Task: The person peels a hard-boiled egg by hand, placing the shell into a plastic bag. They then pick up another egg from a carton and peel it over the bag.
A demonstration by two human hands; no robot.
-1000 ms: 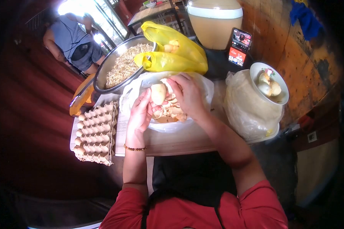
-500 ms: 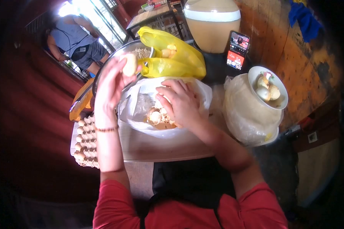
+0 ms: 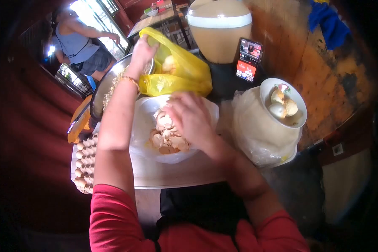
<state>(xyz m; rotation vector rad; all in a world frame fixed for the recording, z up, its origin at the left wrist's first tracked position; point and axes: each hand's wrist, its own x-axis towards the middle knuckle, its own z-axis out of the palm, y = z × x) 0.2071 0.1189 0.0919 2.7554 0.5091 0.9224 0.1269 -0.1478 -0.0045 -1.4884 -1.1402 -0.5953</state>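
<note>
The light-topped surface (image 3: 155, 180) carries most of the things, with a tan container (image 3: 218, 35) banded in white beyond it. At the right sits a rounded bundle (image 3: 256, 134) in clear plastic; the yellow bag (image 3: 193, 82) lies by the metal bowl (image 3: 97, 101), and the white plastic bag (image 3: 139, 140) is open nearer the person. The left hand (image 3: 144, 51) reaches to the yellow bag's upper edge, fingers partly hidden, so whether they pinch it I cannot tell. The right hand (image 3: 191, 115), blurred, is bent over the white plastic bag; its grip cannot be told either. Smaller are the egg tray (image 3: 87, 166), the white dish (image 3: 297, 121) atop the bundle, and the lit phone (image 3: 248, 59). Smallest, broken eggshells (image 3: 170, 138) lie heaped inside the white plastic bag.
</note>
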